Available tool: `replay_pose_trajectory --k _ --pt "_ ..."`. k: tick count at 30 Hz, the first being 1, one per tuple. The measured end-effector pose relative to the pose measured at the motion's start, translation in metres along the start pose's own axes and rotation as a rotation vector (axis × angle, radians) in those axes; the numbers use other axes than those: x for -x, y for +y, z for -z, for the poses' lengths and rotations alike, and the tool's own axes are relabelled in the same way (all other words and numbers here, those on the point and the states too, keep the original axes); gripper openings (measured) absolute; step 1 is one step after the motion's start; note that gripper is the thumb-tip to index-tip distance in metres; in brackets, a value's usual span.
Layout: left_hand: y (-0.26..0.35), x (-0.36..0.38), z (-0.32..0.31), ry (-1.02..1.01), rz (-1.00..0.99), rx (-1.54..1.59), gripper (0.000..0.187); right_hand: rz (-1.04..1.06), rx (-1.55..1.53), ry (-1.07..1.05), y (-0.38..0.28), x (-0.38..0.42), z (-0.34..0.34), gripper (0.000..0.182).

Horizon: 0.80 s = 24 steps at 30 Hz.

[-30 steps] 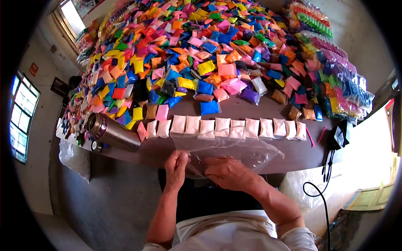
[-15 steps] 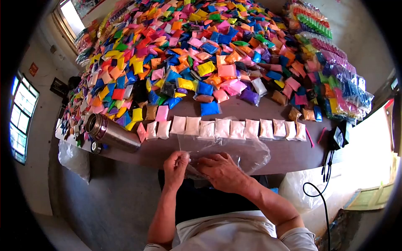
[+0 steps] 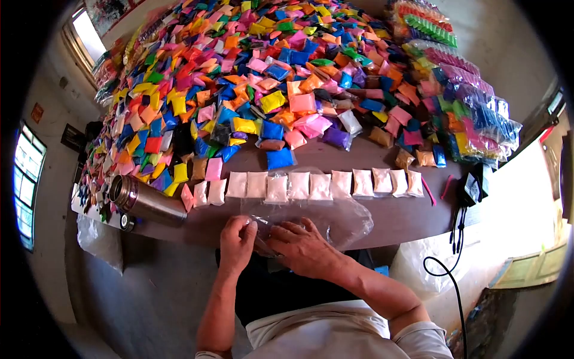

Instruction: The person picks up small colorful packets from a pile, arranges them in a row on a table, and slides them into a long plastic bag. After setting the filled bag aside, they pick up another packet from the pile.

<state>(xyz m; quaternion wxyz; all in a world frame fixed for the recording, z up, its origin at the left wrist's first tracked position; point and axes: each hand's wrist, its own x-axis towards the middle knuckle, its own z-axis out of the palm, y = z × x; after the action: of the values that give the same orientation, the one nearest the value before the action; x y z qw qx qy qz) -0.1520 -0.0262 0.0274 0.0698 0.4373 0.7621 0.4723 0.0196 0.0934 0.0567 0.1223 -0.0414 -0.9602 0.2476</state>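
Wide brown tabletop (image 3: 388, 218) fills the view, heaped at the back with colourful small packets (image 3: 251, 78), grey walls and windows to the left. A row of white packets (image 3: 299, 185) runs left to right near the front edge. Clear plastic bag (image 3: 335, 218) lies at that edge, long axis sideways, mouth seemingly toward the hands. Left hand (image 3: 237, 242) and right hand (image 3: 302, 248), each grip pinching the bag's near-left end.

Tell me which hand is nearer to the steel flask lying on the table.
Left. The left hand grips the clear plastic bag at the table edge, just right of the steel flask. The right hand lies on the bag beyond the left hand, farther from the flask.
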Motion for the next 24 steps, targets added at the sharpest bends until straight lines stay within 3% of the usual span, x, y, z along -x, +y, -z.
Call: replay_pose_trajectory --k 1,4,7,13,16,18,22,24 --pt "0.0 0.001 0.001 -0.002 -0.002 0.001 0.025 -0.047 0.008 0.001 -0.004 0.003 0.011 0.043" --pt "-0.004 0.006 0.009 -0.016 0.275 0.191 0.028 -0.142 0.047 0.008 -0.006 0.019 0.041 0.051" --pt "0.001 0.008 0.015 0.034 0.308 0.341 0.028 -0.226 0.116 0.025 0.009 0.036 0.056 0.055" --pt "-0.003 0.011 0.017 -0.001 0.28 0.332 0.029 -0.276 0.253 0.156 0.03 0.048 0.054 0.053" --pt "0.0 0.011 0.015 0.011 0.248 0.315 0.028 -0.338 0.233 0.073 0.022 0.048 0.054 0.051" --pt "0.005 0.011 0.015 0.005 0.262 0.323 0.028 -0.375 0.209 -0.117 0.02 0.047 0.051 0.052" --pt "-0.003 0.013 0.012 0.025 0.218 0.35 0.026 -0.281 0.153 -0.084 0.008 0.036 0.051 0.05" --pt "-0.006 0.013 0.012 0.007 0.228 0.315 0.027 -0.062 0.014 0.036 0.001 0.019 0.048 0.044"
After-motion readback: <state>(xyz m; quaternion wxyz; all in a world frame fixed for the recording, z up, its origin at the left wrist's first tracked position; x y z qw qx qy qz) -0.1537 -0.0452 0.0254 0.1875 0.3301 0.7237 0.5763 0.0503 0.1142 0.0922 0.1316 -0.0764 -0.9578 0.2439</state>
